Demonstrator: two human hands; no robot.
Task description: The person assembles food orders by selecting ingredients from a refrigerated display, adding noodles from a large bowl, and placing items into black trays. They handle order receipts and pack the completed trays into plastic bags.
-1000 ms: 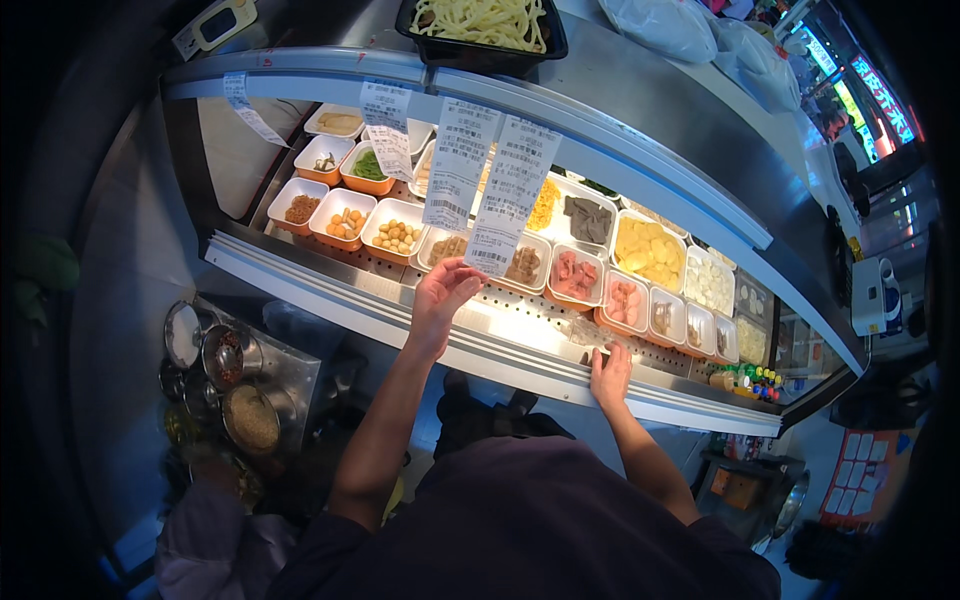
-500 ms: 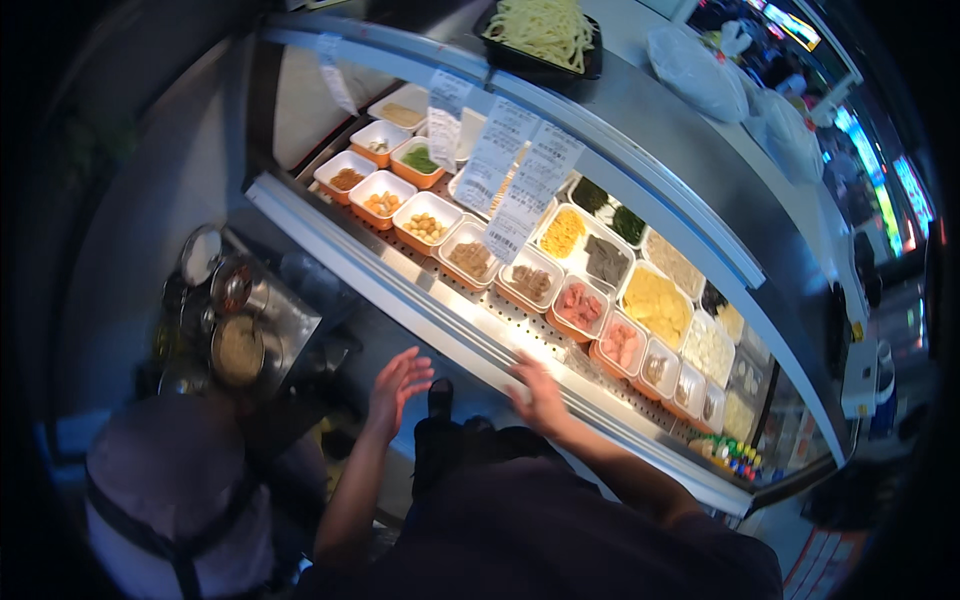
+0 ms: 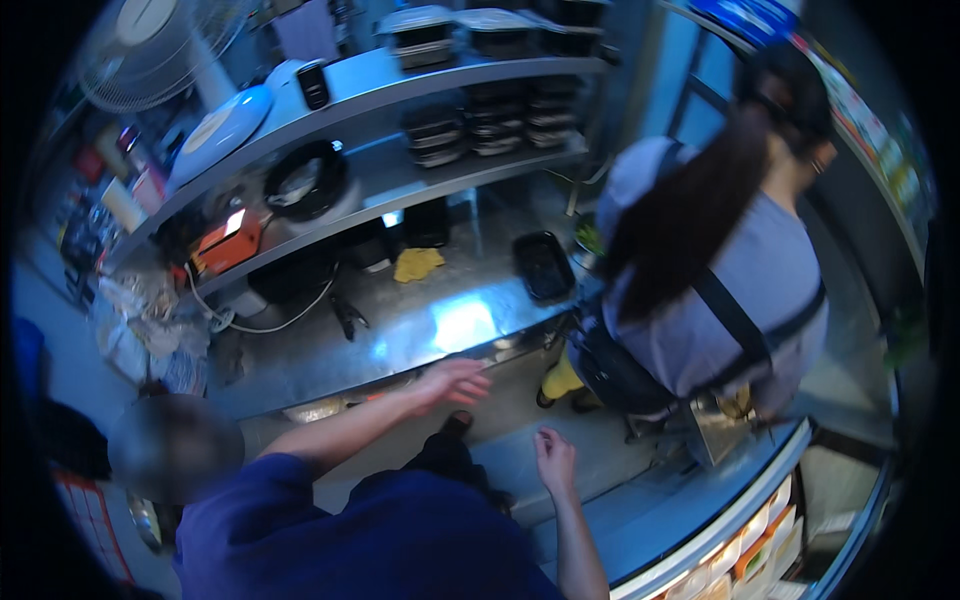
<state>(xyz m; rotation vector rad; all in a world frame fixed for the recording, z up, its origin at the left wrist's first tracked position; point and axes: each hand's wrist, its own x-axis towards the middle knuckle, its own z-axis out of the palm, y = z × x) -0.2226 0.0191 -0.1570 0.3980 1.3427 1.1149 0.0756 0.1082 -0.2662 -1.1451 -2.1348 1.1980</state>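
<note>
My left hand (image 3: 450, 385) is held out over the walkway in front of a steel counter (image 3: 300, 370), its fingers stretched out and holding nothing. Lower and to the right, my right hand (image 3: 556, 462) is raised with fingers curled in; nothing shows in it. Neither hand touches anything. On the counter lie a black empty tray (image 3: 543, 266), a yellow cloth (image 3: 418, 264) and black tongs (image 3: 348, 317), the tongs lying nearest my left hand.
At the right stands a co-worker (image 3: 720, 290) in a light top with black straps, back turned. A lit food case (image 3: 720, 560) is at lower right. Shelves (image 3: 375, 95) above the counter hold stacked black containers (image 3: 495, 120). Plastic bags (image 3: 150, 320) lie left; a fan (image 3: 150, 50) stands upper left.
My view has swung away from the lit food case to the steel counter and shelves. The case now shows only at lower right, and the co-worker has shifted from left to right in view.
</note>
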